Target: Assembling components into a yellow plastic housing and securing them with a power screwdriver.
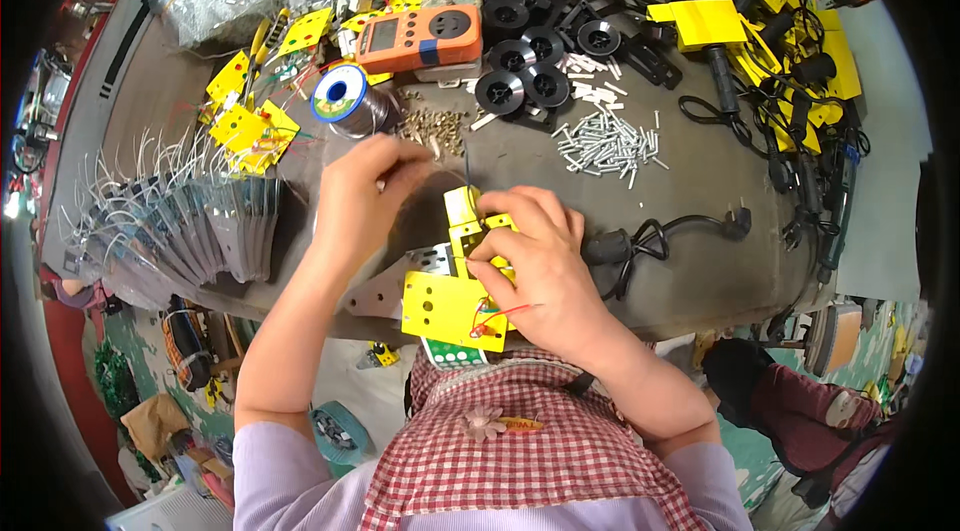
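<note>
My right hand (545,271) grips a yellow plastic housing (465,236), fingers curled over its right side. A flat yellow plate (430,306) with holes sits at the near end, with red wires (510,312) on it. Beneath and to the left shows a grey metal blade-shaped piece (385,289); a green board with white dots (455,352) peeks out at the table's front edge. Left of the housing, my left hand (365,186) is raised with thumb and fingers pinched together. What they hold, if anything, is too small to name. Small brass parts (432,129) lie just beyond it.
A solder spool (345,101) and an orange multimeter (420,38) stand behind. Black spools (520,71) and a heap of screws (608,143) lie beyond the right hand. Bagged grey pieces with wires (200,231) are at left; a black plug cord (680,226) is at right.
</note>
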The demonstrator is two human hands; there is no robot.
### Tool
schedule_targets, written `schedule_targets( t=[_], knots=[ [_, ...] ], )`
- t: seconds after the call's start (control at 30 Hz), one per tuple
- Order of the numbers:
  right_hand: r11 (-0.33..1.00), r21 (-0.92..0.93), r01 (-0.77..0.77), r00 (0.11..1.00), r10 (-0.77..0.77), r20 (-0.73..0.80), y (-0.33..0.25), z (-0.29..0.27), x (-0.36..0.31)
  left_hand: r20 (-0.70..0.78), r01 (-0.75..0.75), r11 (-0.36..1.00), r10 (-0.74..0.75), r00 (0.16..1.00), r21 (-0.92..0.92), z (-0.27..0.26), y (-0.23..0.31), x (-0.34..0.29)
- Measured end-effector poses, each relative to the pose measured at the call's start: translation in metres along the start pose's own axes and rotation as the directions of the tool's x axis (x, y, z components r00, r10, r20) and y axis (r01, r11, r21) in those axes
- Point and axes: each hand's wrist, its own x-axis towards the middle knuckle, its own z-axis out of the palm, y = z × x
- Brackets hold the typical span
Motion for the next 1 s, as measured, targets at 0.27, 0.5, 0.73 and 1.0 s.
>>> schedule_targets(
  t=[0.27,0.5,0.73,1.0],
  knots=[
    [1.000,-0.010,0.010,0.999,-0.010,-0.036,-0.011,0.008,0.004,0.379,0.436,0.594,-0.227,0.897,-0.676,-0.013,-0.005,-0.059],
    [1.000,-0.031,-0.002,1.000,0.002,-0.025,-0.013,0.012,0.005,0.381,0.430,0.551,-0.208,0.901,-0.716,-0.011,-0.008,-0.063],
    [0.999,-0.042,-0.017,1.000,0.016,-0.012,-0.013,0.012,0.004,0.317,0.335,0.616,-0.143,0.938,-0.713,-0.007,-0.002,-0.066],
    [0.999,-0.047,-0.021,1.000,0.021,-0.003,-0.013,0.009,0.005,0.296,0.255,0.781,-0.094,0.951,-0.571,-0.009,0.000,-0.066]
  ],
)
